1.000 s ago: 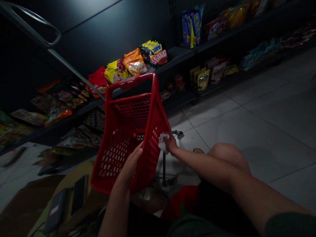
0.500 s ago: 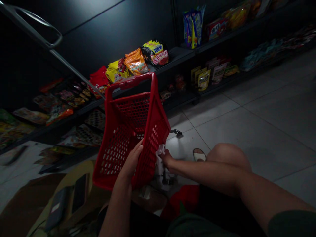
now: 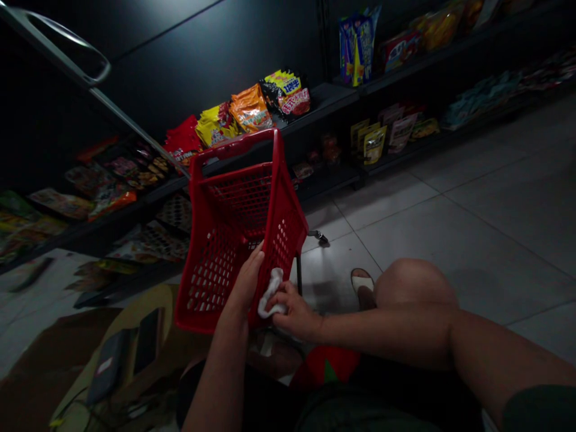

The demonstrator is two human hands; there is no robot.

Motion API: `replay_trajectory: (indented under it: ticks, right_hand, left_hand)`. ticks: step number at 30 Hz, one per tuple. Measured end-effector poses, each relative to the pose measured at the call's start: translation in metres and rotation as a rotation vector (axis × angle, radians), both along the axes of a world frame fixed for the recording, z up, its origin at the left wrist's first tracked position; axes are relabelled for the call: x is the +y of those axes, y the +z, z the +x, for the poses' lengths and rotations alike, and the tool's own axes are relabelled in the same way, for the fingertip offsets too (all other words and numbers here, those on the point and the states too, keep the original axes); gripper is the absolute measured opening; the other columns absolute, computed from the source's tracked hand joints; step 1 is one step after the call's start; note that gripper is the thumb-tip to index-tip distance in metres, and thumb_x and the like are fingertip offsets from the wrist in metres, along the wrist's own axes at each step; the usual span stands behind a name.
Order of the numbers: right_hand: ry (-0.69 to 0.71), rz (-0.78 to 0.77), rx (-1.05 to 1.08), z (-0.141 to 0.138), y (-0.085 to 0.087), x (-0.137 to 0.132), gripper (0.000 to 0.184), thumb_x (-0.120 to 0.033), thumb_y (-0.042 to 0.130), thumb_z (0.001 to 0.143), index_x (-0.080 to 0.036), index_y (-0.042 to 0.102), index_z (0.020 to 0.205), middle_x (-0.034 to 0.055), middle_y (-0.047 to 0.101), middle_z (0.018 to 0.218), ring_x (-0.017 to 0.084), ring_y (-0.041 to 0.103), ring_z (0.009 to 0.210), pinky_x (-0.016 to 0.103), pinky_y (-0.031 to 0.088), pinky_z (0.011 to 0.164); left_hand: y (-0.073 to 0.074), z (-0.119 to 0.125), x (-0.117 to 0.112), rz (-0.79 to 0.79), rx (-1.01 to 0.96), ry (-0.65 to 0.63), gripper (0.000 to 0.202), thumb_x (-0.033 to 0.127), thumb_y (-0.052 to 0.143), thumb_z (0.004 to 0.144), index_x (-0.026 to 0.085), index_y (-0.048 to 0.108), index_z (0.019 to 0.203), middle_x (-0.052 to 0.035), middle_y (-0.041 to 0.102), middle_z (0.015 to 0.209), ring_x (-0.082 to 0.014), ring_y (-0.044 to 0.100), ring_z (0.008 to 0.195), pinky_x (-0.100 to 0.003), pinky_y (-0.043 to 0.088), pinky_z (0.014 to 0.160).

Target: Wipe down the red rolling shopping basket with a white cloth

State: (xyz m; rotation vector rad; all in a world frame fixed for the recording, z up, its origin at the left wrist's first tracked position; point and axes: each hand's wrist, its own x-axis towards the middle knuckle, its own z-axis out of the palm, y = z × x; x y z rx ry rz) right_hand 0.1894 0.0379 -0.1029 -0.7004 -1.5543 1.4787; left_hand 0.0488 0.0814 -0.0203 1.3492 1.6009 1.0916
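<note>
A red plastic shopping basket (image 3: 234, 234) with perforated walls stands tilted in front of me on a dark metal stand. My left hand (image 3: 245, 285) lies flat on its near rim, fingers stretched along the edge, steadying it. My right hand (image 3: 294, 312) is closed on a white cloth (image 3: 269, 295) and presses it against the lower outside of the basket's right wall, close beside my left hand. My bare knee (image 3: 416, 288) and a white sandal (image 3: 362, 281) show to the right.
Dark shelves with snack packets (image 3: 249, 111) run along the back and left. A grey metal handle (image 3: 67, 54) crosses the upper left. Cardboard (image 3: 54, 360) and dark flat items lie on the floor at lower left. Pale floor tiles (image 3: 472, 210) stretch to the right.
My right hand has slid the white cloth down the basket's right wall, from mid-height to the lower edge next to my left hand. The left hand has stayed on the rim.
</note>
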Motion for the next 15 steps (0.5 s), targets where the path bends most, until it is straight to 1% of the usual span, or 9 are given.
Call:
replay_trajectory:
  ticks: [1, 2, 3, 6, 7, 8, 10, 13, 15]
  right_hand:
    - [0.031, 0.009, 0.003, 0.002, 0.002, 0.002, 0.025, -0.007, 0.064, 0.068, -0.025, 0.071, 0.083, 0.0019, 0.048, 0.105, 0.017, 0.054, 0.106, 0.033, 0.042, 0.103]
    - [0.016, 0.002, 0.004, 0.004, 0.006, 0.012, 0.025, -0.006, 0.064, 0.068, -0.025, 0.072, 0.082, 0.0015, 0.048, 0.103, 0.017, 0.054, 0.104, 0.033, 0.042, 0.103]
    - [-0.04, -0.019, 0.005, 0.005, 0.011, 0.028, 0.024, -0.007, 0.064, 0.069, -0.025, 0.072, 0.084, 0.0013, 0.048, 0.102, 0.016, 0.054, 0.104, 0.033, 0.041, 0.104]
    - [-0.296, -0.108, 0.003, 0.004, 0.029, 0.08, 0.024, -0.011, 0.062, 0.074, -0.023, 0.072, 0.093, 0.002, 0.05, 0.104, 0.017, 0.053, 0.107, 0.034, 0.037, 0.107]
    - [-0.348, -0.131, 0.0, 0.002, 0.033, 0.089, 0.025, -0.012, 0.062, 0.074, -0.022, 0.072, 0.095, 0.0024, 0.051, 0.105, 0.018, 0.052, 0.108, 0.034, 0.036, 0.108]
    - [-0.364, -0.143, -0.005, 0.001, 0.036, 0.09, 0.024, -0.012, 0.062, 0.075, -0.022, 0.071, 0.095, 0.0027, 0.051, 0.105, 0.018, 0.052, 0.109, 0.035, 0.036, 0.108]
    - [-0.298, -0.127, -0.014, -0.001, 0.036, 0.071, 0.024, -0.01, 0.061, 0.074, -0.022, 0.07, 0.094, 0.0025, 0.051, 0.103, 0.018, 0.053, 0.107, 0.035, 0.037, 0.107]
    - [-0.095, -0.054, -0.003, 0.003, 0.024, 0.018, 0.026, -0.006, 0.062, 0.071, -0.023, 0.07, 0.089, 0.0019, 0.05, 0.103, 0.017, 0.054, 0.104, 0.034, 0.041, 0.103]
    - [0.037, 0.002, 0.019, 0.007, 0.018, -0.002, 0.025, -0.005, 0.064, 0.069, -0.023, 0.071, 0.086, 0.0011, 0.05, 0.101, 0.016, 0.055, 0.101, 0.031, 0.044, 0.098]
  left_hand:
    - [-0.001, -0.001, 0.001, 0.006, 0.0, 0.007, 0.054, 0.046, 0.046, 0.094, 0.018, 0.052, 0.14, -0.0058, 0.048, 0.151, -0.0207, 0.039, 0.142, -0.035, 0.025, 0.121]
    - [-0.002, -0.001, 0.002, 0.007, -0.01, 0.01, 0.054, 0.046, 0.046, 0.094, 0.018, 0.052, 0.14, -0.0059, 0.048, 0.15, -0.0209, 0.039, 0.142, -0.035, 0.025, 0.121]
    - [-0.004, -0.002, 0.003, 0.006, -0.028, 0.01, 0.055, 0.046, 0.047, 0.093, 0.018, 0.052, 0.14, -0.0064, 0.048, 0.15, -0.0215, 0.041, 0.141, -0.036, 0.026, 0.12]
    - [-0.012, -0.004, 0.009, 0.01, -0.065, -0.013, 0.057, 0.048, 0.048, 0.092, 0.017, 0.052, 0.14, -0.0078, 0.052, 0.147, -0.0236, 0.044, 0.138, -0.039, 0.029, 0.119]
    - [-0.014, -0.004, 0.011, 0.02, -0.067, -0.019, 0.057, 0.048, 0.048, 0.091, 0.018, 0.053, 0.139, -0.0078, 0.052, 0.147, -0.0237, 0.044, 0.138, -0.04, 0.029, 0.119]
    - [-0.015, -0.003, 0.012, 0.034, -0.068, -0.022, 0.056, 0.047, 0.048, 0.092, 0.018, 0.053, 0.139, -0.0075, 0.052, 0.147, -0.0234, 0.045, 0.138, -0.039, 0.028, 0.119]
    - [-0.016, -0.001, 0.014, 0.062, -0.059, -0.001, 0.053, 0.045, 0.047, 0.092, 0.019, 0.054, 0.138, -0.0064, 0.052, 0.147, -0.0221, 0.045, 0.138, -0.038, 0.028, 0.119]
    - [-0.015, 0.001, 0.013, 0.078, -0.009, 0.047, 0.05, 0.043, 0.047, 0.093, 0.019, 0.056, 0.136, -0.005, 0.053, 0.146, -0.0206, 0.043, 0.139, -0.037, 0.027, 0.12]
    - [-0.015, 0.0, 0.013, 0.074, 0.023, 0.053, 0.05, 0.043, 0.047, 0.093, 0.019, 0.056, 0.136, -0.0047, 0.053, 0.146, -0.0204, 0.041, 0.14, -0.036, 0.025, 0.121]
